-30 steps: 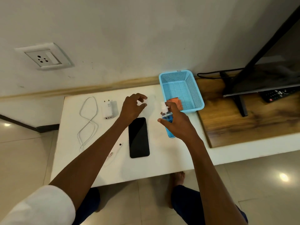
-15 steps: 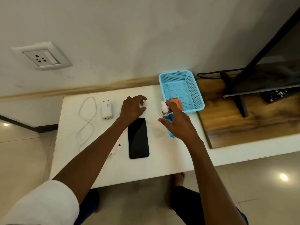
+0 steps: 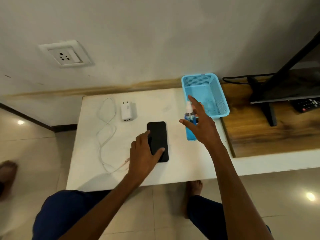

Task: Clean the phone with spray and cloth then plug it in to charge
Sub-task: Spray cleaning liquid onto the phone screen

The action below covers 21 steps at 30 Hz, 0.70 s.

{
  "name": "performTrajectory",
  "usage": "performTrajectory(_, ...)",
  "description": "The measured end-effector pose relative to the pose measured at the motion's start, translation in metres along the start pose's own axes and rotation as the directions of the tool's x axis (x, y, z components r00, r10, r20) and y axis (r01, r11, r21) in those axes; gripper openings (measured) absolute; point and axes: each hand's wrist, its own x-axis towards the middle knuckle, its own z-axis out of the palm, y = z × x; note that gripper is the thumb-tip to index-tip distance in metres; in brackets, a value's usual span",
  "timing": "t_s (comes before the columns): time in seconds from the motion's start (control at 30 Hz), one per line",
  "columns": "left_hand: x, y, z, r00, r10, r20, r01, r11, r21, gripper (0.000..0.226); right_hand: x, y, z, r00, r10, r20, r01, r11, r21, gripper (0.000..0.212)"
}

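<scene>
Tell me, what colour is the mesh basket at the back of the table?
Light blue; the basket shows clearly in the head view, the only one.

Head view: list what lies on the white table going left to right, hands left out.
white cable → white charger plug → black phone → blue spray bottle → blue basket

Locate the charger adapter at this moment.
In the head view, the white charger adapter lies on the white table toward the wall, left of centre, between the white cable on its left and the black phone nearer the person.
</scene>
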Motion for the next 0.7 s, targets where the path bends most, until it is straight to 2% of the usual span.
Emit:
performTrajectory(0.13, -0.018, 0.002, 0.015, 0.997, -0.082, -0.014, 0.083, 0.985, 0.15, 0.114, -0.002, -0.001, 0.006, 1.0, -0.014, 0.004, 0.014, 0.992, -0.124, 0.082)
performTrajectory(0.3, -0.02, 0.003, 0.024, 0.993, -0.117, -0.02, 0.118, 0.956, 0.267, 0.122, -0.001, 0.008, 0.012, 0.989, 0.026, 0.146, 0.013, 0.965, -0.263, 0.078)
performTrajectory(0.57, -0.015, 0.0, 0.025, 1.0, -0.027, -0.013, 0.03, 0.953, 0.303, 0.118, -0.001, 0.017, 0.013, 0.989, 0.003, 0.146, 0.041, 0.953, -0.3, 0.077)
performTrajectory(0.7, 0.005, -0.013, 0.011, 0.991, 0.085, 0.101, -0.11, 0.953, 0.281, 0.121, -0.003, 0.016, 0.015, 0.991, -0.013, 0.135, 0.056, 0.946, -0.318, 0.075)
